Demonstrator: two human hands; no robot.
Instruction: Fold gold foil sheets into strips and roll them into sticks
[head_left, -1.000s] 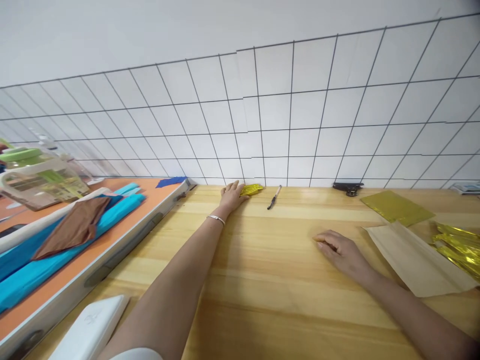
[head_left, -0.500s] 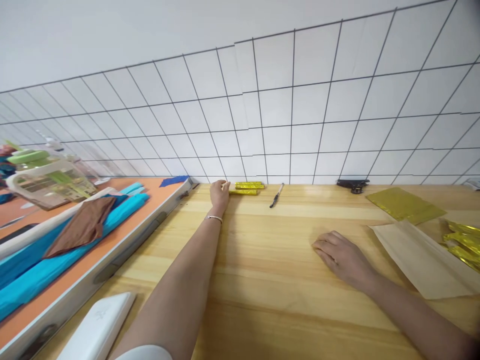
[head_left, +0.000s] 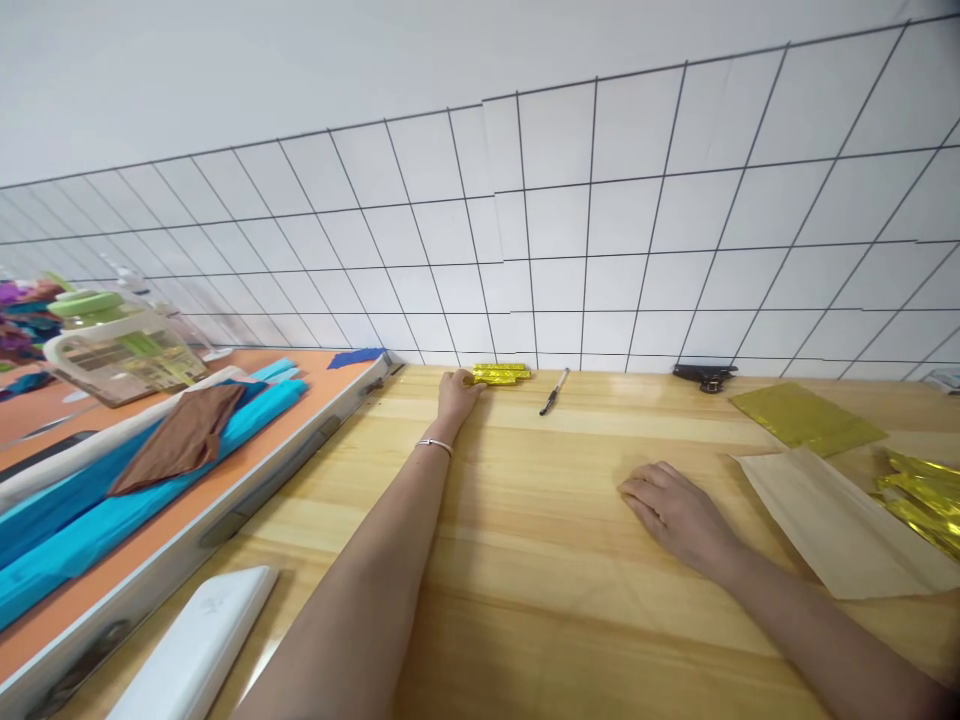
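My left hand (head_left: 459, 398) reaches to the back of the wooden table. Its thumb and fingers close on the left end of shiny gold foil rolls (head_left: 502, 373), which lie side by side near the wall. My right hand (head_left: 679, 512) rests palm down on the table with loosely bent fingers and nothing visible in it. A pen (head_left: 554, 392) with a dark cap lies just right of the foil rolls. To the right of my right hand are a sheet of brown paper (head_left: 840, 520) and a flat gold sheet (head_left: 806, 415).
Crumpled gold foil (head_left: 922, 495) lies at the right edge. A black tool (head_left: 705, 374) sits by the wall. On the left, an orange-topped board (head_left: 300, 445) holds blue rolls (head_left: 247, 425), brown fabric (head_left: 176, 435) and a clear container (head_left: 127, 355). A white box (head_left: 199, 640) is in front.
My left hand has moved slightly right, and the roll at its fingers has been pushed in line beside the others. My right hand stays almost in place. The view has shifted a little.
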